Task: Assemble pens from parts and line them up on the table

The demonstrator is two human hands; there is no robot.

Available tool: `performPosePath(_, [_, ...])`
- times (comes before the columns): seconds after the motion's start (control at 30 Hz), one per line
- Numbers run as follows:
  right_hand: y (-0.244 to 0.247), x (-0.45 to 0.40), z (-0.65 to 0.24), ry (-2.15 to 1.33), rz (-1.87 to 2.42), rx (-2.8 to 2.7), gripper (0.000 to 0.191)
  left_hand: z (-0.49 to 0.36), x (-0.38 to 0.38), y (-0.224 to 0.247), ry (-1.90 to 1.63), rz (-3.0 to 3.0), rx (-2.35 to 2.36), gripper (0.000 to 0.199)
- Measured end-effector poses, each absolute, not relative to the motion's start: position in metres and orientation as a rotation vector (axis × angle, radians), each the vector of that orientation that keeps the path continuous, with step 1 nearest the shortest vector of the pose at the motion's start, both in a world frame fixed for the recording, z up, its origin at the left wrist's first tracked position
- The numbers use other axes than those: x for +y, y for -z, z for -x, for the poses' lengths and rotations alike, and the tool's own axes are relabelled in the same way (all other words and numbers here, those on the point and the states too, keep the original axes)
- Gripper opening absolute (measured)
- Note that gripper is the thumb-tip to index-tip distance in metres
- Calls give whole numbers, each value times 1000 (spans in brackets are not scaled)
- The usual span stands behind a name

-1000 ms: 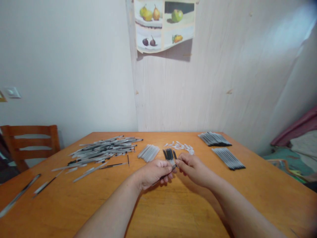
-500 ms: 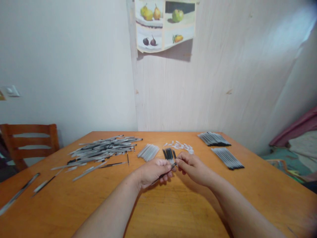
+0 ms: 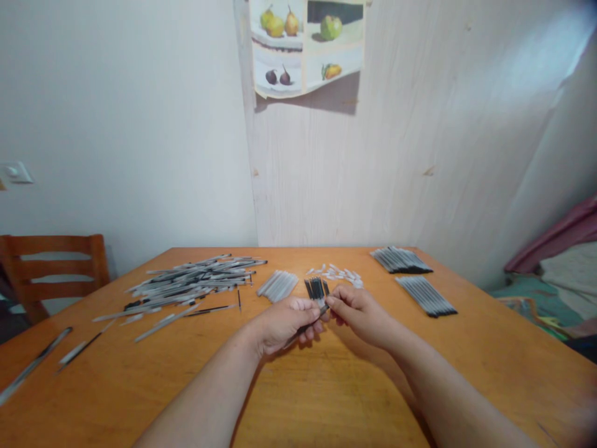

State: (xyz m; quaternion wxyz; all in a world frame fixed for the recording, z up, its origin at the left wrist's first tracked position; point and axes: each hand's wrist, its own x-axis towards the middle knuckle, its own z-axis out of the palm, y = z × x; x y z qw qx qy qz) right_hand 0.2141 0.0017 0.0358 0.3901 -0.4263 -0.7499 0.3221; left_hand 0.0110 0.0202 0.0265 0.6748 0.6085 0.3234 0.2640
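My left hand [image 3: 293, 322] is closed around a slender dark pen [image 3: 303, 330], which slants up to the right over the table. At its upper end my right hand [image 3: 352, 309] is closed in a pinch between thumb and forefinger. Fingers hide most of the pen, so its fine parts do not show. Just behind the hands lies a row of black pen refills [image 3: 316, 286], partly covered by them. Small white pen tips or caps [image 3: 338, 272] are scattered farther back. Left of the refills rests a bundle of pale, empty-looking pen barrels [image 3: 278, 285].
A large loose heap of pens [image 3: 196, 283] covers the table's back left, with a few strays [image 3: 37, 364] nearer the left edge. Two neat rows of pens, one farther back [image 3: 400, 260] and one nearer [image 3: 426, 295], lie at the right. A wooden chair [image 3: 53, 267] stands at left.
The view has shifted very slightly. Both hands stay together on the pen, the right fingers still at its upper end.
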Motion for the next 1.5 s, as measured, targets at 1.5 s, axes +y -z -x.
performPosePath(1.5, [-3,65,-297,-274,1721,-1238,31,-39,42,-17,-1358,-1041,1044,20])
